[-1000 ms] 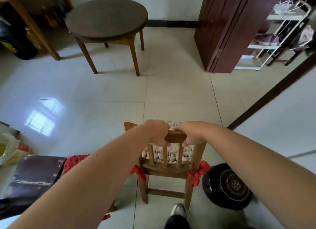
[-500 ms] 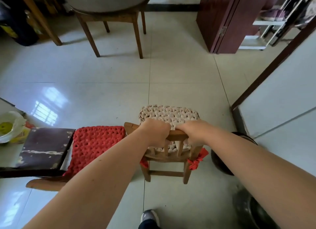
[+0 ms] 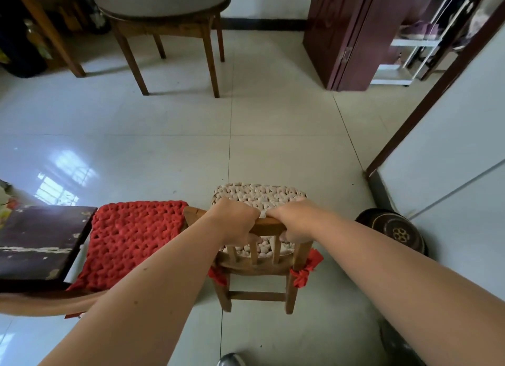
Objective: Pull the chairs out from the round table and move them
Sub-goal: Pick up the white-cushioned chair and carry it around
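Observation:
A small wooden chair (image 3: 258, 286) with a beige woven cushion (image 3: 257, 194) stands on the tiled floor in front of me. My left hand (image 3: 233, 219) and my right hand (image 3: 293, 219) both grip its top back rail. Red ties hang at the rear legs. To its left sits a second chair (image 3: 41, 301) with a red woven cushion (image 3: 131, 242). The round dark table (image 3: 164, 3) stands far ahead at the upper left, with open floor between it and the chairs.
A dark worn stool (image 3: 41, 240) sits left of the red cushion. A round black object (image 3: 393, 231) lies on the floor at the right by a white wall. A dark red door (image 3: 347, 32) and a white shelf rack (image 3: 418, 40) are at the upper right.
The chair in my hands has come to rest beside the red-cushioned chair, farther from the table. My view tipped down, so its cushion and the red cushion now show fully.

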Tool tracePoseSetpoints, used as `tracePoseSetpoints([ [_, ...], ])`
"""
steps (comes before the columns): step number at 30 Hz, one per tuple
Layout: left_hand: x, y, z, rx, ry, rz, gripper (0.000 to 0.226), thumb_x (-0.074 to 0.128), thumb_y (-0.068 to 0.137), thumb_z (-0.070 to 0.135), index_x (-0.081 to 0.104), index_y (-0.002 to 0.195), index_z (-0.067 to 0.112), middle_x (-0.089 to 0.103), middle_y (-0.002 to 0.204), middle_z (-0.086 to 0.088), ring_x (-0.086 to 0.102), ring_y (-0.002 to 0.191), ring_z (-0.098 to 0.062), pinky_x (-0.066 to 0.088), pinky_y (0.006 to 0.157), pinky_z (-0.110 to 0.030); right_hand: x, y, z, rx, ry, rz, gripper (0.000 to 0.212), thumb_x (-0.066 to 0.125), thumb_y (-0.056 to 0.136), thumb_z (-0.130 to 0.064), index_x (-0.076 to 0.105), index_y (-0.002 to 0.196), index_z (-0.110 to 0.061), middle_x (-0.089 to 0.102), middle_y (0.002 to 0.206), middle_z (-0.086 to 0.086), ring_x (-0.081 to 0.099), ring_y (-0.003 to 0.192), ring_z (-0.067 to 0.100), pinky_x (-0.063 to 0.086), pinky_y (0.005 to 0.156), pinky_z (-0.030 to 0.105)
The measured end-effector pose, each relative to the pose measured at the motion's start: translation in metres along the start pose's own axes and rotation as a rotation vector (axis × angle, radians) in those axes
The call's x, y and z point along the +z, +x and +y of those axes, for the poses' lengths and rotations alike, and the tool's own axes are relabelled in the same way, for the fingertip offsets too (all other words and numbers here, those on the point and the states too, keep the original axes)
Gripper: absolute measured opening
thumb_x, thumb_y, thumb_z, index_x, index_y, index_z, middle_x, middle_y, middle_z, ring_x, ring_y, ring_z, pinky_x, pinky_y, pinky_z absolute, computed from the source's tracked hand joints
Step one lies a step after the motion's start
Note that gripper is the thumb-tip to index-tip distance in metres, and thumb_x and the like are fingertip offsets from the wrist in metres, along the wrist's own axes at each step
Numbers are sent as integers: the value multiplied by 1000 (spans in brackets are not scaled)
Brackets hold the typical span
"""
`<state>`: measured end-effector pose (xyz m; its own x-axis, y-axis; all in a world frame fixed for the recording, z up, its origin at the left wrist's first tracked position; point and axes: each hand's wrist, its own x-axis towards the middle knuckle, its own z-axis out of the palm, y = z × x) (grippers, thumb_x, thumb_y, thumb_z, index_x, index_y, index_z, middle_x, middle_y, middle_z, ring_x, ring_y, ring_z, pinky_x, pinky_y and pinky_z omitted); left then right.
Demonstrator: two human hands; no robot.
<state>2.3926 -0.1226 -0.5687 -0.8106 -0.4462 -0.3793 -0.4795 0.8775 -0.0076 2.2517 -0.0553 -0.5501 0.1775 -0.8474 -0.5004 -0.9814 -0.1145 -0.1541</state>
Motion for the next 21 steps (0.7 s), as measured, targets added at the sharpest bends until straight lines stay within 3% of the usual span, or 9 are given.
tracePoseSetpoints([
  [3, 19, 6, -5, -15, 6, -19, 32, 50, 87, 47, 54, 102, 19, 54, 75, 5, 53, 68, -15, 48, 74, -31, 20, 16, 1, -19, 5, 57, 21, 56, 80, -12, 48, 91, -28, 52, 77, -7, 51, 74, 17, 34, 83, 34],
  [7, 42, 9, -10, -27, 25, -23, 31, 48, 88, 45, 54, 101, 17, 56, 75, 3, 51, 68, -17, 47, 76, -34, 43, 36, 1, -46, -6, 97, 26, 56, 79, -12, 41, 88, -31, 55, 84, -3, 54, 85, 22, 29, 78, 33],
  [11, 58, 10, -14, -23, 39, -32, 32, 47, 88, 44, 54, 101, 15, 64, 84, -1, 50, 68, -19, 42, 69, -33, 57, 50, 0, -67, 40, 40, 20, 57, 80, -17, 50, 93, -30, 64, 99, 2, 56, 95, 24, 33, 90, 37],
  [16, 52, 14, -14, -50, -11, -95, 30, 47, 89, 44, 54, 99, 16, 49, 74, 4, 45, 67, -18, 38, 64, -31, 51, 52, 2, -45, 76, -8, 21, 57, 82, -20, 54, 101, -28, 64, 102, -1, 55, 96, 23, 30, 80, 32],
  [19, 54, 12, -7, -93, -140, -244, 30, 51, 87, 41, 57, 100, 15, 43, 68, 6, 47, 71, -17, 40, 64, -30, 53, 47, -3, -14, 107, -126, 26, 57, 81, -16, 53, 105, -25, 63, 102, 3, 57, 94, 25, 37, 72, 29],
  [21, 56, 10, 0, -81, -220, -349, 33, 56, 84, 37, 58, 109, 16, 51, 74, 4, 49, 74, -17, 40, 65, -28, 56, 47, -8, 25, 172, -287, 36, 60, 78, -14, 54, 112, -24, 62, 109, 6, 58, 94, 26, 44, 72, 30],
])
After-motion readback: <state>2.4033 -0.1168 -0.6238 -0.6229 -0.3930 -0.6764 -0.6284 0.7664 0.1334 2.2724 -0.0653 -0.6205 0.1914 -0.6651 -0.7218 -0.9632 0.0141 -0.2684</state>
